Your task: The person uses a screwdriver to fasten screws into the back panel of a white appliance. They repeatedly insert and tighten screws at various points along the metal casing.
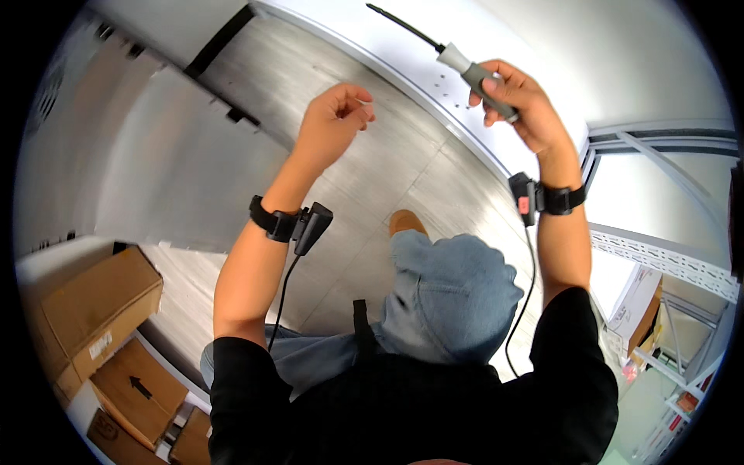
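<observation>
A screwdriver with a grey handle and a long dark shaft is in my right hand. Its shaft points up and to the left, above a white ledge. Several small dark screws lie scattered on the white ledge just left of my right fingers. My left hand is raised over the floor with thumb and fingers pinched together. Whatever sits between those fingertips, if anything, is too small to make out.
A large grey metal panel stands on the left. Cardboard boxes are stacked at lower left. A white metal shelf frame rises at the right. Cables run from the black bands on both wrists. Grey wood-look floor lies below.
</observation>
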`<state>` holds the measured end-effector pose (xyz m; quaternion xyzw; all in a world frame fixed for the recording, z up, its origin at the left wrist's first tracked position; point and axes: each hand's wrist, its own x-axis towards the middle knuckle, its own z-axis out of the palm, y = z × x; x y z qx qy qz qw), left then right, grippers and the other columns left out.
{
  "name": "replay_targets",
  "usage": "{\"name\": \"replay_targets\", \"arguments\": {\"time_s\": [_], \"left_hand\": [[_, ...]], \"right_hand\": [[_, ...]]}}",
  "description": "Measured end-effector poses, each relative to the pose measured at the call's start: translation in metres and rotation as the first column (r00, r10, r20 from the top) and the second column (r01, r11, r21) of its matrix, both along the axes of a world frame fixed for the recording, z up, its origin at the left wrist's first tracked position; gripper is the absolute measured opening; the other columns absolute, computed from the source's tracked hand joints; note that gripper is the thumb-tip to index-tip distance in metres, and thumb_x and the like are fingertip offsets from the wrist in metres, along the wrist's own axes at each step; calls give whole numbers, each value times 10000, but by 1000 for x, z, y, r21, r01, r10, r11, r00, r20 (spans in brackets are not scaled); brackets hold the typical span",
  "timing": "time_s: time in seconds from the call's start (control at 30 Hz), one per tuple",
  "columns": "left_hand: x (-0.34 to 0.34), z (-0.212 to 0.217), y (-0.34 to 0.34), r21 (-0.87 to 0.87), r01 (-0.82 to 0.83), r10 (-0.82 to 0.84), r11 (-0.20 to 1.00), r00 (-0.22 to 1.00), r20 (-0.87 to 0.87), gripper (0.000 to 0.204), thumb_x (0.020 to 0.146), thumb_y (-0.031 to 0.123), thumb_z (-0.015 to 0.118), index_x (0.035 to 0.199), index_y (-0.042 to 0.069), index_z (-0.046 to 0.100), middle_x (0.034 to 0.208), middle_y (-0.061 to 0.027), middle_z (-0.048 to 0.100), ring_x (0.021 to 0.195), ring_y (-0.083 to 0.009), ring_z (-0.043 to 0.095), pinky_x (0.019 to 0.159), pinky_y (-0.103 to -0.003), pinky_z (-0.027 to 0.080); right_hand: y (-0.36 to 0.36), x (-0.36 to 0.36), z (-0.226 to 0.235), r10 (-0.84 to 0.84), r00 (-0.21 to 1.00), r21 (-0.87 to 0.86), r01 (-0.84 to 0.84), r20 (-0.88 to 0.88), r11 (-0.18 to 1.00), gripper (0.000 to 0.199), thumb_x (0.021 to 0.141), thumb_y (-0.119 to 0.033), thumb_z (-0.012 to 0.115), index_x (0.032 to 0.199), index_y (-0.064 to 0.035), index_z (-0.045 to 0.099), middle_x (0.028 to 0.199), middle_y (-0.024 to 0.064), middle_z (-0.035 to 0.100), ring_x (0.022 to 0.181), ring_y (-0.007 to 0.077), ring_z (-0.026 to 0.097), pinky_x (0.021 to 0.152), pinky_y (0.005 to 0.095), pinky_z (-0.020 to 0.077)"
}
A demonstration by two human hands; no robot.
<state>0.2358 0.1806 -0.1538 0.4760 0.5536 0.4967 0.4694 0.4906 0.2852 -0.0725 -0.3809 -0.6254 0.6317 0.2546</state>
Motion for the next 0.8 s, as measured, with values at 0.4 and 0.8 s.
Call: {"name": "replay_targets", "arguments": {"time_s": [0.4, 0.8], "left_hand": [[152, -142, 140, 14, 36, -24, 999, 862, -507, 204, 809, 103, 663, 1004, 49, 633, 777, -81, 637, 658, -178, 589, 613, -287, 480], [173, -169, 156, 56, -125, 134, 991, 815, -564, 94, 807, 125, 671, 871, 59, 686, 782, -65, 639, 665, -171, 599, 603, -281, 476]], "right_hand": [[-2, 125, -178, -515, 852, -439, 429, -93, 789, 217, 877, -145, 586, 1071, -46, 580, 832, 79, 634, 664, 115, 543, 626, 264, 464], [0, 138, -194, -468, 882, -446, 399, -50, 801, 223, 865, -118, 591, 1072, -36, 581, 857, 84, 634, 705, 125, 558, 640, 267, 464]]}}
